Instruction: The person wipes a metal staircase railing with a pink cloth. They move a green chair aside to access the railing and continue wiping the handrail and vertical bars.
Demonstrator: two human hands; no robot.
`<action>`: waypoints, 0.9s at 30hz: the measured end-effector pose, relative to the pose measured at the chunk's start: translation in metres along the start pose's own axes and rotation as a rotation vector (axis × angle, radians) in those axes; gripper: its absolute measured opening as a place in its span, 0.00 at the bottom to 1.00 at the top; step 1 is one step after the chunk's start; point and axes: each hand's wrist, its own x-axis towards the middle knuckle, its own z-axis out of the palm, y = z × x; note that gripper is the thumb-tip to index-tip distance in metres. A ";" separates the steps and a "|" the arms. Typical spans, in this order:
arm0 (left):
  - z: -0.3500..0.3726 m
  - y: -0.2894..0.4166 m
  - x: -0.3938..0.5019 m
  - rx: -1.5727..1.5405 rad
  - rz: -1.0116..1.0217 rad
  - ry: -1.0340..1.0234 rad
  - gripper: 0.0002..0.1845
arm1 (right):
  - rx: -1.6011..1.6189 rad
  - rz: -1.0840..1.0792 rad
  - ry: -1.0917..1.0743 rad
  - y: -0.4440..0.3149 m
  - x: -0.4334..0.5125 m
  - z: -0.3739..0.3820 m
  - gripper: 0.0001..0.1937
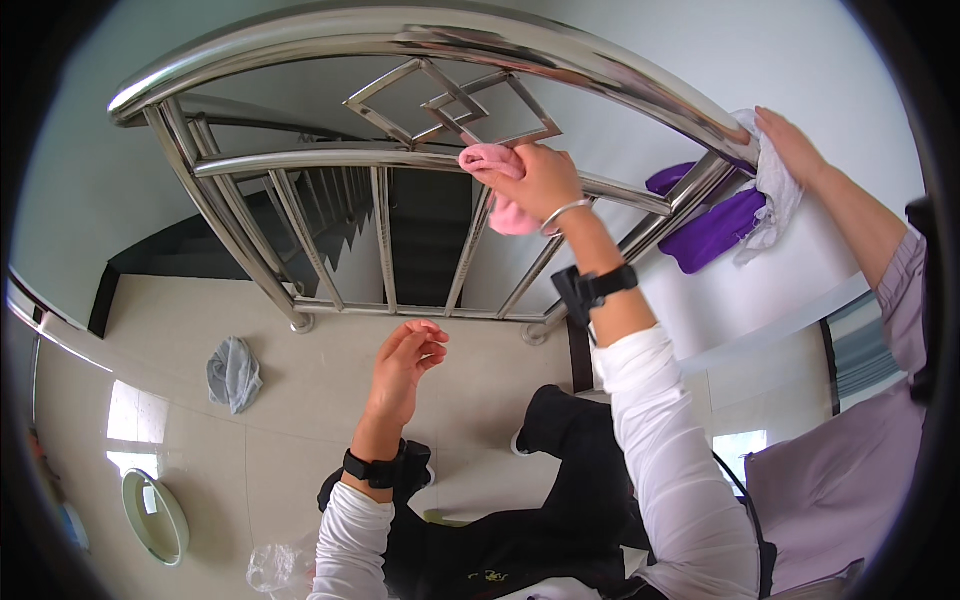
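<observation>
My right hand [541, 178] presses a pink cloth [495, 159] around the middle rail [390, 159] of a stainless-steel stair railing. The cloth hangs down below the rail in folds. Just above it are two interlocked metal diamond ornaments [450, 109], under the thick polished handrail [420, 34]. Lower down, my left hand [405, 364] hovers in front of the balusters with loosely bent fingers, holding nothing and touching nothing.
At right, another person's hand [791, 146] holds a white cloth [780, 180] and a purple cloth [712, 231] against the handrail's end. A grey cloth [234, 375], a water basin [156, 517] and a clear plastic bag [277, 566] lie on the tiles. Dark stairs [424, 240] descend behind the railing.
</observation>
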 end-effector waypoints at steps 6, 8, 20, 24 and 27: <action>-0.003 0.003 -0.008 0.051 -0.028 0.009 0.08 | -0.052 -0.454 0.234 0.024 -0.020 -0.007 0.18; -0.010 0.006 -0.009 0.058 -0.020 0.031 0.08 | -0.168 -0.566 0.340 0.026 -0.047 -0.010 0.22; -0.030 0.013 -0.014 0.046 0.042 0.066 0.09 | -0.284 -0.593 0.708 -0.043 0.003 0.012 0.36; -0.033 0.014 -0.016 0.046 0.035 0.072 0.09 | -0.375 -0.577 0.582 -0.032 -0.014 0.001 0.33; -0.036 0.015 -0.020 0.037 0.057 0.073 0.09 | -0.449 -0.547 0.525 -0.033 -0.018 -0.006 0.29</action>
